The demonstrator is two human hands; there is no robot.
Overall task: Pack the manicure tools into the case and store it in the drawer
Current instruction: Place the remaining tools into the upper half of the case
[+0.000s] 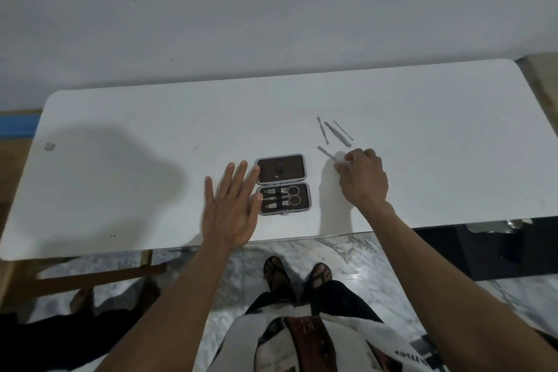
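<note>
We've got the case (283, 184) lying open mid table (120, 136) w/ L hand (232, 205) flat, fingers spread at its left edge, R hand (363, 178) pinching a file (326, 153) just right of it, 3 more tools (334, 131) beyond.

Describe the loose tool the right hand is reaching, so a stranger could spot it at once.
On the white table, look right of the open manicure case to the scattered thin metal tools. Three lie grouped farther back; the flat-tipped metal stick lies alone, nearer, its end at the right hand fingertips.
</note>
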